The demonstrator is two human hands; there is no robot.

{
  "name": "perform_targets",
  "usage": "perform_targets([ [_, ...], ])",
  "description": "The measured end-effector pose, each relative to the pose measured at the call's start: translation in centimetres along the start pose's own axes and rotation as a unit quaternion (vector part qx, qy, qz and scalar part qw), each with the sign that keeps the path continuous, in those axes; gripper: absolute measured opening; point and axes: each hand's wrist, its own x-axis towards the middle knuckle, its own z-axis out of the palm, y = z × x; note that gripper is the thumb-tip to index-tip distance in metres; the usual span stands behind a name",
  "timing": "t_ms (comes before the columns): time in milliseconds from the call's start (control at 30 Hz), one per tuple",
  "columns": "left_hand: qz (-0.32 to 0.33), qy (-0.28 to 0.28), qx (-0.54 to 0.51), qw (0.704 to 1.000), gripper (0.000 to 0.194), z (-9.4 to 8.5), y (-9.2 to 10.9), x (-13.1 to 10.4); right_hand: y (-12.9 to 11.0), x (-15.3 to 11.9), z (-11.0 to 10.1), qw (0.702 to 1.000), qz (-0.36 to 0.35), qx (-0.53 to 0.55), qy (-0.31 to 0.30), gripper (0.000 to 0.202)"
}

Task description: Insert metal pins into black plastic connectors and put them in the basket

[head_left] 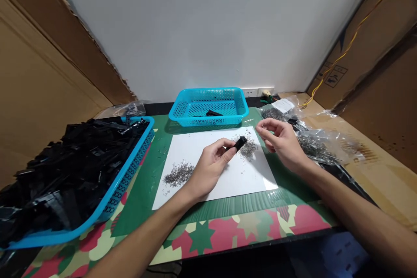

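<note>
My left hand (213, 163) is closed around a small black part (240, 143), whose end points up and to the right above the white sheet (208, 192). To its right, my right hand (280, 140) is raised over the sheet's right edge, thumb and index finger pinched together; anything between them is too small to make out. One pile of tiny metal pieces (248, 147) lies behind the black part on the sheet. Left of my left hand sits another pile of small metal pieces (178, 173).
A blue basket (132, 163) heaped with black parts (65, 169) stands at the left. Behind the sheet, a blue tray (208, 120) holds a few black parts (214, 113). Plastic bags of metal pieces (314, 145) lie at the right, beside cardboard (384, 169).
</note>
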Motion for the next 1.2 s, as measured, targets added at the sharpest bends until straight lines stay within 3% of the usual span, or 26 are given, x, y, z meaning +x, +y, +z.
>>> perform_targets([
  [233,0.009,-0.001,0.048,0.999,0.031,-0.2,-0.4,-0.2,-0.1,0.0,0.1,0.999,0.025,-0.038,-0.01,0.032],
  [400,0.032,-0.011,0.139,0.99,0.027,-0.2,-0.3,-0.5,-0.7,0.3,-0.7,0.989,0.093,-0.077,-0.084,0.033],
  [600,0.035,-0.089,0.232,0.968,0.028,-0.4,-0.1,-0.9,-1.4,0.5,-2.6,0.973,0.14,-0.122,-0.139,0.03],
  [767,0.074,-0.095,0.255,0.959,0.019,-0.4,-0.8,-1.0,-1.7,-0.1,-1.7,0.949,0.189,-0.142,-0.211,0.019],
  [900,0.075,-0.087,0.265,0.957,0.02,-0.4,-1.0,-1.0,-1.5,-0.6,-0.7,0.934,0.182,-0.184,-0.245,0.014],
  [1200,0.079,-0.089,0.253,0.96,0.018,-0.2,-0.9,-1.1,0.0,-0.9,0.1,0.941,0.12,-0.238,-0.21,0.018],
])
